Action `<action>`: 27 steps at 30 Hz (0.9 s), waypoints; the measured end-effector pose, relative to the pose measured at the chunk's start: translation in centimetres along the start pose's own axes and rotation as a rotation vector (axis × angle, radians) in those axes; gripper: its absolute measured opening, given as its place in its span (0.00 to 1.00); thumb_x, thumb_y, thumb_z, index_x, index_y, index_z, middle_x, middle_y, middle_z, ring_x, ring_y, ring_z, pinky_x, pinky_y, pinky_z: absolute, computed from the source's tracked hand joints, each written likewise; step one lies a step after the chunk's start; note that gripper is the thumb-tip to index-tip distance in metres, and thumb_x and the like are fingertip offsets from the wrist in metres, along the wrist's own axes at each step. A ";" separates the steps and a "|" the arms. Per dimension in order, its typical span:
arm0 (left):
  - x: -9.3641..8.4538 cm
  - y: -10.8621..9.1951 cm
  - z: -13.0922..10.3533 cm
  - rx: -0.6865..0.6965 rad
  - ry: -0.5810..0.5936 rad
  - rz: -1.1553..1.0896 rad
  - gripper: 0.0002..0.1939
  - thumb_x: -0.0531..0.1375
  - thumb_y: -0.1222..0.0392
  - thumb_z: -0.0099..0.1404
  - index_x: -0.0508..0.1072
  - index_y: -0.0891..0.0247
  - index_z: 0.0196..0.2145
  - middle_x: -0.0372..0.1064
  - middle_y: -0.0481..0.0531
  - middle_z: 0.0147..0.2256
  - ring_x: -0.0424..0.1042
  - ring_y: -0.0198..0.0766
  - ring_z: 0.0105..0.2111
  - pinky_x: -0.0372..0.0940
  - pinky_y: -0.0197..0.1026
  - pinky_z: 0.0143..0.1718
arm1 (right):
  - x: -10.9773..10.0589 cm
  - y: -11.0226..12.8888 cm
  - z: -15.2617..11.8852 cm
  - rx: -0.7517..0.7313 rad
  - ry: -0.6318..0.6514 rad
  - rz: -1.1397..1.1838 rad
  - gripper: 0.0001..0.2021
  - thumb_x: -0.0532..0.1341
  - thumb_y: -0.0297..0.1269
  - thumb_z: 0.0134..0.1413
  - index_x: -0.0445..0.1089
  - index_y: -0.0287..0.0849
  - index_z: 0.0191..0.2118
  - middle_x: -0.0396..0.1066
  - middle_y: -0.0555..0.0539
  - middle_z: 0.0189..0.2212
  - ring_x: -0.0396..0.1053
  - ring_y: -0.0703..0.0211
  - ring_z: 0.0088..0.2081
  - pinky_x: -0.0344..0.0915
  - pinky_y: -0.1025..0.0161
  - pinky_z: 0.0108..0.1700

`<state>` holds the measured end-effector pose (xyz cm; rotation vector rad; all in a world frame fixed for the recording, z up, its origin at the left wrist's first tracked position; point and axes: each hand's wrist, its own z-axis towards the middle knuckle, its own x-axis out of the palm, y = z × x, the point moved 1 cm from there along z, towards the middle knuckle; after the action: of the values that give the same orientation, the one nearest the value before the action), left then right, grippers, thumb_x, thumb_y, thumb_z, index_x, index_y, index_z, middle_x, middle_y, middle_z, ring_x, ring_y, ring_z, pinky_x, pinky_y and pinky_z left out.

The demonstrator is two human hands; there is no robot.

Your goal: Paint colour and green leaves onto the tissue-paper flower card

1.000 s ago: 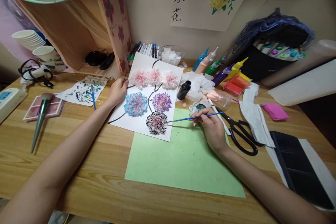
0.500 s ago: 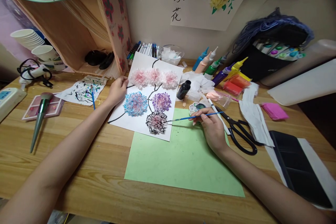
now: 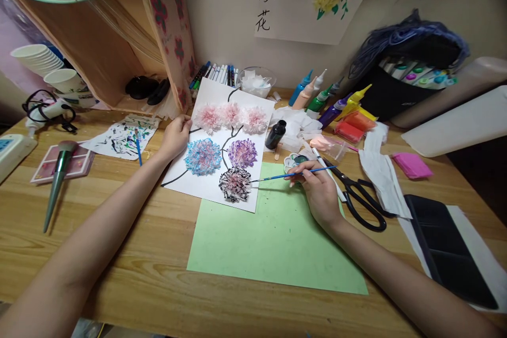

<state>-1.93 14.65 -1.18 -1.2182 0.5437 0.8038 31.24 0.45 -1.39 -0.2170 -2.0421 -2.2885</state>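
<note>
My left hand (image 3: 177, 136) grips the left edge of a white sheet (image 3: 241, 204) that bears puffy paper flowers and painted black stems. Between the fingers of my right hand (image 3: 317, 188) is a thin blue paintbrush (image 3: 277, 176). Its tip meets the right edge of the black-tipped flower (image 3: 235, 185) at the bottom of the sheet. Above that flower are a purple one (image 3: 242, 153), a blue one (image 3: 203, 157) and a row of pink ones (image 3: 231, 115). Under the sheet's lower right part lies green paper (image 3: 277, 248). A paint-smeared palette (image 3: 295, 160) is partly hidden behind my right hand.
An uncapped black bottle (image 3: 275, 134) stands right of the sheet, near crumpled tissue (image 3: 297, 125) and paint bottles (image 3: 320, 99). Black-handled scissors (image 3: 364, 198) lie beside my right hand. At left are a makeup brush (image 3: 59, 182), a stained cloth (image 3: 121, 137) and a wooden box (image 3: 168, 47).
The view has shifted slightly, so everything sits a little further left. Both hands keep their holds, and the brush tip stays at the black-tipped flower.
</note>
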 end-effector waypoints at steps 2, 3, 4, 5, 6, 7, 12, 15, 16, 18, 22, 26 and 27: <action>0.1 0.1 0.0 -0.002 0.002 -0.001 0.08 0.49 0.57 0.62 0.65 0.59 0.33 0.70 0.54 0.35 0.68 0.45 0.38 0.61 0.43 0.41 | 0.1 0.0 0.0 0.001 0.008 -0.015 0.05 0.55 0.37 0.58 0.67 0.45 0.34 0.67 0.50 0.32 0.69 0.62 0.33 0.64 0.65 0.33; 0.1 0.2 0.1 -0.002 0.002 -0.003 0.08 0.49 0.57 0.62 0.65 0.59 0.33 0.70 0.54 0.35 0.68 0.45 0.38 0.61 0.43 0.41 | 0.2 0.0 -0.1 -0.003 0.013 -0.023 0.05 0.55 0.37 0.58 0.67 0.45 0.34 0.67 0.50 0.32 0.69 0.62 0.33 0.64 0.65 0.33; 0.1 0.3 0.1 0.000 0.003 -0.006 0.08 0.49 0.56 0.62 0.65 0.59 0.33 0.70 0.53 0.34 0.68 0.45 0.37 0.61 0.43 0.40 | 0.2 0.1 -0.1 -0.010 0.020 -0.033 0.05 0.55 0.37 0.58 0.67 0.45 0.34 0.67 0.50 0.32 0.69 0.63 0.33 0.64 0.65 0.33; 0.2 0.4 0.1 0.003 0.004 -0.009 0.08 0.48 0.56 0.62 0.65 0.59 0.33 0.69 0.53 0.33 0.68 0.44 0.37 0.61 0.43 0.40 | 0.3 0.1 -0.1 -0.015 0.029 -0.042 0.06 0.55 0.38 0.58 0.67 0.44 0.34 0.67 0.50 0.32 0.69 0.63 0.33 0.64 0.65 0.33; 0.2 0.4 0.1 0.005 0.005 -0.012 0.08 0.48 0.57 0.62 0.65 0.59 0.33 0.69 0.53 0.33 0.68 0.44 0.36 0.61 0.43 0.40 | 0.3 0.2 -0.1 -0.019 0.037 -0.051 0.06 0.55 0.38 0.58 0.67 0.44 0.34 0.66 0.50 0.32 0.69 0.62 0.34 0.64 0.64 0.33; 0.2 0.5 0.1 0.007 0.006 -0.015 0.08 0.48 0.57 0.62 0.65 0.59 0.33 0.69 0.53 0.32 0.68 0.44 0.36 0.61 0.43 0.39 | 0.4 0.3 -0.1 -0.022 0.043 -0.060 0.06 0.55 0.38 0.58 0.67 0.44 0.34 0.66 0.50 0.32 0.69 0.62 0.33 0.64 0.64 0.33; 0.2 0.4 0.1 0.013 0.008 -0.010 0.08 0.48 0.57 0.62 0.65 0.59 0.33 0.69 0.53 0.33 0.68 0.44 0.36 0.62 0.43 0.40 | 0.4 0.4 -0.1 -0.031 0.027 -0.081 0.06 0.55 0.39 0.58 0.66 0.43 0.34 0.66 0.49 0.32 0.69 0.61 0.34 0.66 0.62 0.34; 0.1 0.3 0.0 0.013 0.006 -0.001 0.08 0.48 0.56 0.62 0.65 0.58 0.33 0.70 0.54 0.35 0.69 0.45 0.37 0.61 0.43 0.41 | 0.3 0.3 -0.1 -0.054 0.003 -0.066 0.06 0.55 0.39 0.58 0.66 0.44 0.34 0.67 0.49 0.32 0.69 0.60 0.34 0.66 0.61 0.34; 0.1 0.2 0.0 0.009 0.008 0.002 0.08 0.48 0.56 0.62 0.65 0.58 0.34 0.70 0.54 0.35 0.68 0.45 0.37 0.61 0.43 0.41 | 0.3 0.4 -0.1 -0.065 0.002 -0.060 0.06 0.55 0.39 0.58 0.66 0.44 0.34 0.67 0.49 0.32 0.69 0.60 0.33 0.65 0.61 0.33; 0.0 0.1 0.0 0.002 0.007 0.007 0.08 0.48 0.56 0.62 0.65 0.58 0.33 0.71 0.54 0.36 0.68 0.45 0.39 0.61 0.43 0.42 | 0.3 0.4 -0.2 -0.078 0.015 -0.060 0.06 0.55 0.39 0.58 0.66 0.44 0.34 0.67 0.49 0.31 0.69 0.59 0.33 0.65 0.60 0.33; -0.1 -0.2 -0.1 -0.012 0.008 0.009 0.08 0.48 0.57 0.62 0.65 0.58 0.33 0.71 0.54 0.38 0.68 0.45 0.40 0.61 0.43 0.43 | 0.4 0.5 -0.5 -0.101 0.070 -0.114 0.06 0.54 0.38 0.59 0.66 0.44 0.35 0.68 0.48 0.33 0.68 0.60 0.33 0.65 0.60 0.34; -0.1 -0.1 -0.2 0.001 0.005 -0.003 0.08 0.48 0.57 0.62 0.66 0.59 0.34 0.71 0.54 0.38 0.68 0.45 0.40 0.61 0.43 0.43 | 0.7 0.8 -0.9 -0.176 0.099 -0.175 0.07 0.53 0.35 0.60 0.67 0.44 0.35 0.67 0.48 0.33 0.67 0.61 0.34 0.65 0.61 0.35; -0.1 -0.1 -0.2 0.003 0.005 -0.006 0.09 0.48 0.57 0.63 0.66 0.59 0.34 0.71 0.54 0.38 0.68 0.45 0.40 0.61 0.43 0.42 | 0.8 0.8 -1.0 -0.205 0.111 -0.193 0.07 0.52 0.35 0.60 0.67 0.44 0.35 0.67 0.48 0.33 0.67 0.61 0.34 0.64 0.61 0.35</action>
<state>-1.87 14.46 -1.11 -1.2184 0.5453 0.7947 30.53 -0.59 -0.58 0.1004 -1.8495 -2.5599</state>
